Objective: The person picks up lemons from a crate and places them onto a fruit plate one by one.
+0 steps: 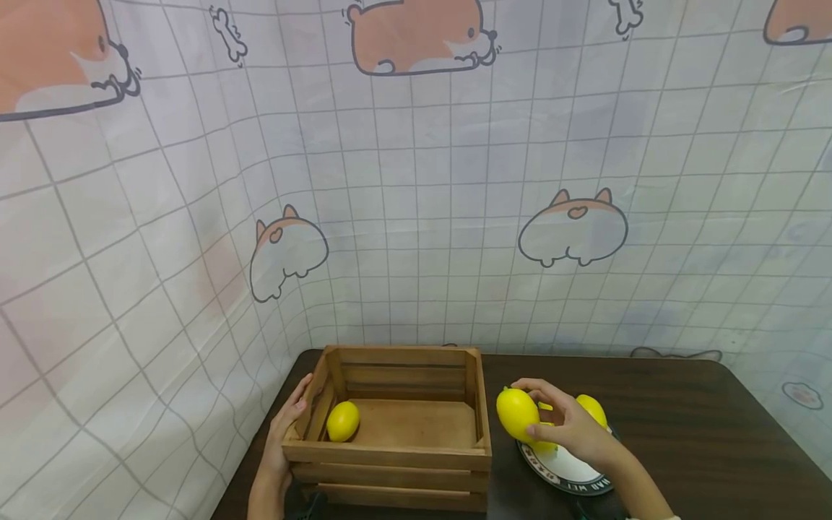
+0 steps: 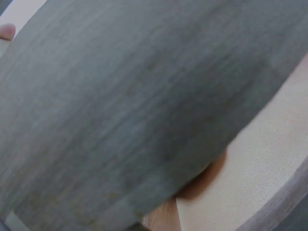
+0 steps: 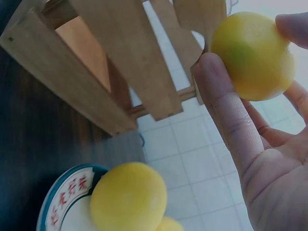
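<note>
One lemon (image 1: 517, 414) sits pinched in the right hand (image 1: 573, 427) near the crate (image 1: 390, 454) (left hand (image 1: 281, 438) unclenched against it).

The bare left hand (image 1: 283, 432) has a small black device (image 1: 312, 507) beside its wrist; the bare right hand (image 1: 567, 423), a pale sleeve edge (image 1: 669, 518).
</note>
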Action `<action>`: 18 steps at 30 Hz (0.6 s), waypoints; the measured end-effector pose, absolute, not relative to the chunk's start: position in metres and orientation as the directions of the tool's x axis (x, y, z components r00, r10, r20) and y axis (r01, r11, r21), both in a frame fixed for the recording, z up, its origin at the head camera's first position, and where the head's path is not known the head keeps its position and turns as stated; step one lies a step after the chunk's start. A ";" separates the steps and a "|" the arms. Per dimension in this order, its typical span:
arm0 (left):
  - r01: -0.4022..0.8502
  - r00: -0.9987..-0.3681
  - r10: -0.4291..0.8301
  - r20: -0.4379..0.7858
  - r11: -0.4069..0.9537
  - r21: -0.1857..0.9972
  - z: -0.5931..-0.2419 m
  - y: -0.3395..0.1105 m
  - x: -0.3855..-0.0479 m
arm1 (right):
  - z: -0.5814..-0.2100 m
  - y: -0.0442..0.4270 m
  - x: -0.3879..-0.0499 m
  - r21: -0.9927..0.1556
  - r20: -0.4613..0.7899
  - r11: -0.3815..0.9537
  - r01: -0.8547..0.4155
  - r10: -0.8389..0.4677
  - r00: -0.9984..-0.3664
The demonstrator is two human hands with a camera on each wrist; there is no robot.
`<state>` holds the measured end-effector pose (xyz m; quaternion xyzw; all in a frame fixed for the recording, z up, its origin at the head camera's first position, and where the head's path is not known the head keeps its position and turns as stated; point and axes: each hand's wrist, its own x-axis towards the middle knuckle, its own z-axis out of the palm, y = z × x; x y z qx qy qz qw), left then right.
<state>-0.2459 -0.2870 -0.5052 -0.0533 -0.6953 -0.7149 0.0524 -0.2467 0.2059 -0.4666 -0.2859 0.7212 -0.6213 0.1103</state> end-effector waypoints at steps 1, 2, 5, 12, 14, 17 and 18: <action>0.150 -0.989 -0.001 0.150 -0.028 0.988 -0.505 -0.287 -0.246 | -0.468 0.207 -0.246 -0.961 0.194 0.060 -0.270 -0.552 -0.811; 0.149 -0.989 -0.002 0.149 -0.027 0.988 -0.505 -0.287 -0.246 | -0.470 0.209 -0.245 -0.963 0.192 0.054 -0.265 -0.553 -0.811; 0.146 -0.989 -0.004 0.146 -0.026 0.989 -0.505 -0.287 -0.246 | -0.475 0.213 -0.243 -0.966 0.190 0.041 -0.255 -0.557 -0.809; 0.144 -0.990 -0.003 0.144 -0.028 0.989 -0.505 -0.287 -0.245 | -0.484 0.226 -0.237 -0.968 0.202 0.012 -0.250 -0.554 -0.808; 0.145 -0.989 -0.002 0.145 -0.030 0.989 -0.505 -0.287 -0.245 | -0.487 0.229 -0.235 -0.970 0.192 0.019 -0.241 -0.548 -0.814; 0.146 -0.989 0.000 0.146 -0.034 0.989 -0.504 -0.287 -0.245 | -0.490 0.234 -0.233 -0.976 0.164 0.036 -0.215 -0.530 -0.832; 0.146 -0.989 0.000 0.146 -0.035 0.989 -0.504 -0.286 -0.246 | -0.491 0.235 -0.232 -0.977 0.154 0.046 -0.208 -0.523 -0.838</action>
